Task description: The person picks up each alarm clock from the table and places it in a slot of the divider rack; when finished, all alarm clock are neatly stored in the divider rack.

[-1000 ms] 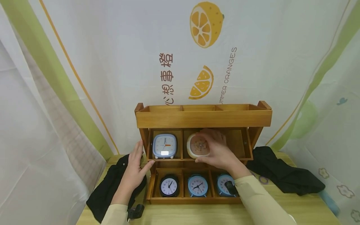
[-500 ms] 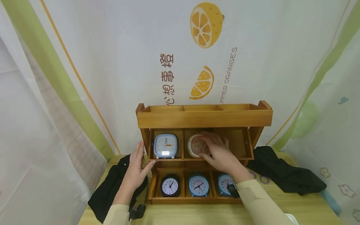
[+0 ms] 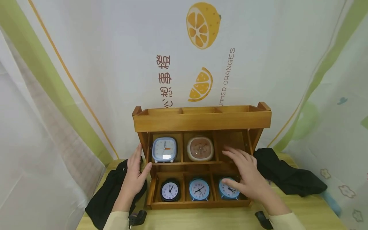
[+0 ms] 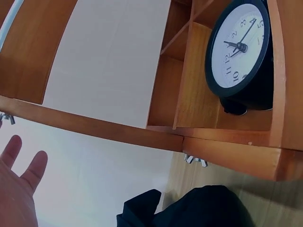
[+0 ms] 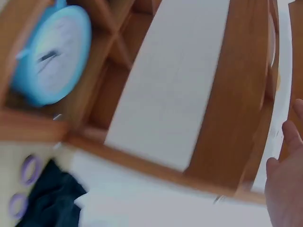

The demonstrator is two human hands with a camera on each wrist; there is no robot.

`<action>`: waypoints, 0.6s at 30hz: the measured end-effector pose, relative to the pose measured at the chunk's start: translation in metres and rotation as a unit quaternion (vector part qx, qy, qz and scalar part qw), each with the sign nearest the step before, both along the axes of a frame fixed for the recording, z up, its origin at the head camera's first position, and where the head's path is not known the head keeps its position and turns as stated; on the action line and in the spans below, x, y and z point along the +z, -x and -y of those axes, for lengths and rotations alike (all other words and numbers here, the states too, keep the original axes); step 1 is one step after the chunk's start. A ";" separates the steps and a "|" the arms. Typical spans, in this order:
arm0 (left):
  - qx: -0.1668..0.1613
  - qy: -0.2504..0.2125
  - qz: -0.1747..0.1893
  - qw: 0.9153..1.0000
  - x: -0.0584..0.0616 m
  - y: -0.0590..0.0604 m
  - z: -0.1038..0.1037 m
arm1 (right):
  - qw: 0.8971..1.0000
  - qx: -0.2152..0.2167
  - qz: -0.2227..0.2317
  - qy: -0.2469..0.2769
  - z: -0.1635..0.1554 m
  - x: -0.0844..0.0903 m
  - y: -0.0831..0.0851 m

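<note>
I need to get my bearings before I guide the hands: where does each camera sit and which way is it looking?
Head: above the table, looking forward and down at the shelf; left hand on its left side, right hand open before it.
Left wrist: low, left of the shelf, looking up at the black clock; left palm shows.
Right wrist: low, right, blurred, on a blue clock; right fingertips show.
Shared: the head view also shows both clocks.

- One wooden shelf unit (image 3: 201, 119).
- Five alarm clocks: a blue square clock (image 3: 164, 149), a beige square clock (image 3: 200, 149), a black round clock (image 3: 170, 190), two blue round clocks (image 3: 199, 189).
- Two black cloths (image 3: 290, 177).
- Two hands (image 3: 135, 174).
</note>
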State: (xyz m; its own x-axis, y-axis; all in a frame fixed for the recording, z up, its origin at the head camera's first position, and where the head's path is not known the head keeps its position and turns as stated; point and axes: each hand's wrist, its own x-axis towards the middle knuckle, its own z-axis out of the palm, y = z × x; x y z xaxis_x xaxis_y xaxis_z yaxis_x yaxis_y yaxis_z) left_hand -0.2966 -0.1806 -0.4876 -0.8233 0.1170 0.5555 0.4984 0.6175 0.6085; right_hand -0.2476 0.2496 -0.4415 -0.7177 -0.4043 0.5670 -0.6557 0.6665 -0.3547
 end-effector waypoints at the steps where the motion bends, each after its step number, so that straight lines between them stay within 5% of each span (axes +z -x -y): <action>1: 0.002 -0.001 0.001 1.000 0.000 0.000 -0.001 | 1.000 0.002 -0.002 0.012 -0.007 -0.003 -0.005; 7: 0.005 -0.005 -0.001 1.000 -0.004 0.000 -0.005 | 0.997 -0.039 0.025 0.059 -0.058 -0.034 -0.045; 12: 0.007 -0.008 0.003 1.000 -0.005 -0.001 -0.006 | 0.991 -0.104 0.084 0.023 -0.112 -0.079 -0.079; 15: 0.010 -0.008 0.011 1.000 -0.007 -0.002 -0.005 | 0.973 -0.173 0.144 -0.047 -0.145 -0.110 -0.095; 18: 0.011 -0.010 0.011 1.000 -0.008 -0.002 -0.004 | 0.943 -0.242 0.197 -0.117 -0.167 -0.138 -0.109</action>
State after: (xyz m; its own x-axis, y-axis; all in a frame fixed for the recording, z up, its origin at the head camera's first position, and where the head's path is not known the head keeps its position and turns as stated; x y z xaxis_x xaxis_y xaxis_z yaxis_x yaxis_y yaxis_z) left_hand -0.2942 -0.1768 -0.4954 -0.8377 0.0885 0.5389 0.4712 0.6158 0.6314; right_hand -0.1391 0.4163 -0.5800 -0.9866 -0.0557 0.1535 -0.1020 0.9443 -0.3128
